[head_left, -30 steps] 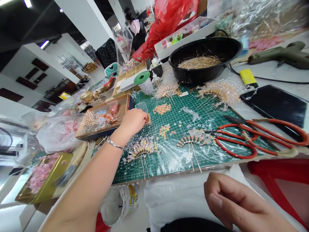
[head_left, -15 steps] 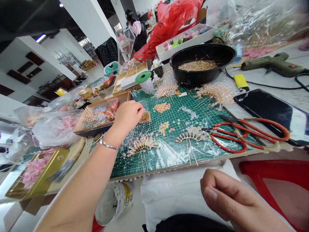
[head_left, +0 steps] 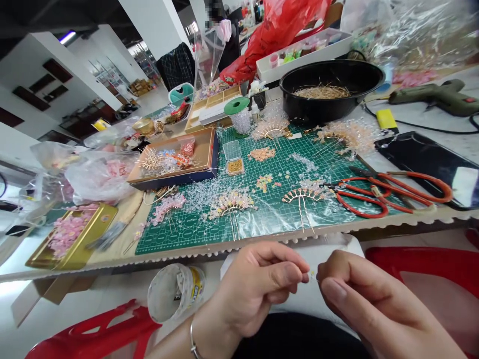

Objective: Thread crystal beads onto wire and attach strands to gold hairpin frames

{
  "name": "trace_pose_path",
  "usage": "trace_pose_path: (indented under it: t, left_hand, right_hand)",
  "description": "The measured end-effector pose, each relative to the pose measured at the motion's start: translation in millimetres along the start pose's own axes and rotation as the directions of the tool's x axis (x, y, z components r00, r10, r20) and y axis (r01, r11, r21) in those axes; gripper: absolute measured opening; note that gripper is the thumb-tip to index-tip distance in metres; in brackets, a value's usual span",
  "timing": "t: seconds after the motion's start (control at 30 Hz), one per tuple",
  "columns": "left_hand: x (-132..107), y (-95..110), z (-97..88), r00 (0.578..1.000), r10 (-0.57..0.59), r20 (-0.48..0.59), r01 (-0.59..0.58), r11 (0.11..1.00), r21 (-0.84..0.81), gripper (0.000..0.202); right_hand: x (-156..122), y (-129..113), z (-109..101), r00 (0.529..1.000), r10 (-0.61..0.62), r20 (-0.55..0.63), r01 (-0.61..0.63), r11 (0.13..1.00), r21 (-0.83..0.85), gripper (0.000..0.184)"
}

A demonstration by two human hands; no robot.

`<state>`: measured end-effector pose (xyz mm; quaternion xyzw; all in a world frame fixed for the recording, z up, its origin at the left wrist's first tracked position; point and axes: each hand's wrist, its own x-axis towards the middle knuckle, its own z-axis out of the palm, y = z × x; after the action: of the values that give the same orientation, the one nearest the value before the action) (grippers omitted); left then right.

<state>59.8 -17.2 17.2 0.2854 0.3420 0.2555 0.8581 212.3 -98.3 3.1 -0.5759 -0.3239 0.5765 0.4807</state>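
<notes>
My left hand (head_left: 258,286), a silver bangle at its wrist, is over my lap with thumb and fingers pinched together. Close on its right, my right hand (head_left: 368,299) is closed, thumb against bent forefinger. A tiny pale yellow bead (head_left: 312,274) shows in the gap between the fingertips; what either pinch grips is too small to make out. On the green cutting mat (head_left: 194,232) beyond lie a beaded hair comb (head_left: 232,204), a barer gold comb (head_left: 304,195), yellow and pink pieces (head_left: 265,182), loose clear beads (head_left: 202,197) and a small box of gold beads (head_left: 235,166).
Red-handled pliers and scissors (head_left: 385,192) lie at the mat's right, near a dark phone (head_left: 430,164). Behind stand a black basin (head_left: 333,107), a glue gun (head_left: 434,97) and a bead spool (head_left: 239,117). A parts box (head_left: 172,172) sits left; a bucket (head_left: 174,294) is below the table edge.
My left hand has come back from beside the gold bead box to meet my right hand over my lap. My right hand remains closed in nearly the same place. The view has shifted slightly.
</notes>
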Motion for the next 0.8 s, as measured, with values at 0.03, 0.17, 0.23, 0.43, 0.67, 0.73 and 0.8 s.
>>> trace_pose_path:
  t: [0.03, 0.17, 0.23, 0.43, 0.67, 0.73, 0.8]
  left_hand:
    - [-2.8, -0.5, 0.2, 1.000, -0.006, 0.004, 0.006, 1.000, -0.011, 0.018]
    - [-10.4, -3.8, 0.7, 1.000, -0.020, 0.000, 0.020, 0.999, -0.041, 0.019]
    - [-11.8, -5.9, 0.7, 1.000, -0.023, -0.007, 0.023, 0.998, -0.054, 0.018]
    - [-12.2, -8.9, 0.3, 1.000, -0.015, -0.012, 0.014, 0.997, -0.078, 0.014]
    - [-11.9, -9.7, -0.6, 0.999, 0.033, -0.028, -0.035, 0.998, -0.058, 0.011]
    - [-11.4, -9.5, -0.2, 0.999, 0.029, -0.039, -0.031, 0.998, -0.058, 0.011]
    - [-10.4, -9.6, 0.1, 0.999, 0.025, -0.043, -0.027, 0.998, -0.062, 0.011]
  right_hand:
    - [-1.6, -0.7, 1.7, 1.000, -0.012, 0.017, 0.012, 1.000, -0.011, 0.057]
    - [-1.7, 3.9, 1.0, 0.986, -0.025, 0.167, 0.018, 0.999, 0.042, 0.050]
    - [0.2, 5.6, 0.7, 0.973, 0.002, 0.231, -0.029, 0.993, 0.115, 0.050]
    - [1.9, 1.7, 4.1, 0.943, 0.103, 0.315, -0.218, 0.908, 0.357, 0.045]
    - [1.9, 0.4, 4.3, 0.929, 0.141, 0.341, -0.272, 0.888, 0.371, 0.041]
    - [2.1, 1.1, 5.0, 0.940, 0.133, 0.315, -0.247, 0.900, 0.358, 0.043]
    - [2.0, 2.3, 5.1, 0.947, 0.134, 0.293, -0.234, 0.911, 0.340, 0.045]
